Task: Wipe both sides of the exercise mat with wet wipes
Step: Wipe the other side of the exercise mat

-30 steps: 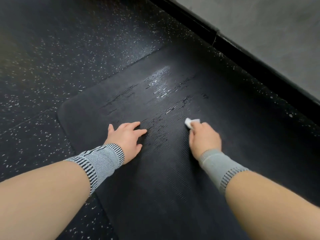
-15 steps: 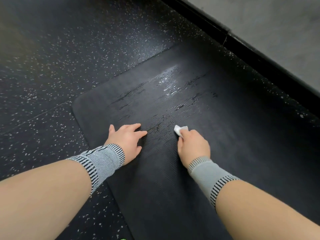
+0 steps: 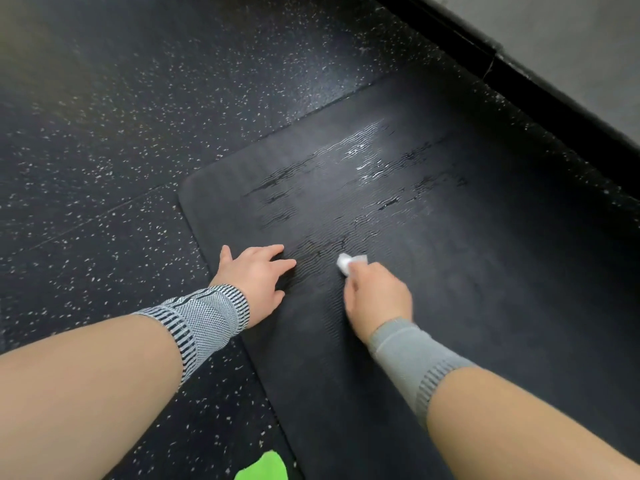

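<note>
Right hand (image 3: 377, 294) is pinching the wipe (image 3: 348, 263), wiping the mat (image 3: 485, 271) near its left edge while left hand (image 3: 254, 271), fingers spread, is pressing it down; untreated nearer area judged next.

On my feed: a black ribbed exercise mat (image 3: 467, 289) streaked with glossy wet marks, a white wet wipe (image 3: 348, 262), black floor (image 3: 104, 133) flecked white, grey-and-black striped wristbands (image 3: 204, 320), a bright green scrap (image 3: 265, 467).
</note>
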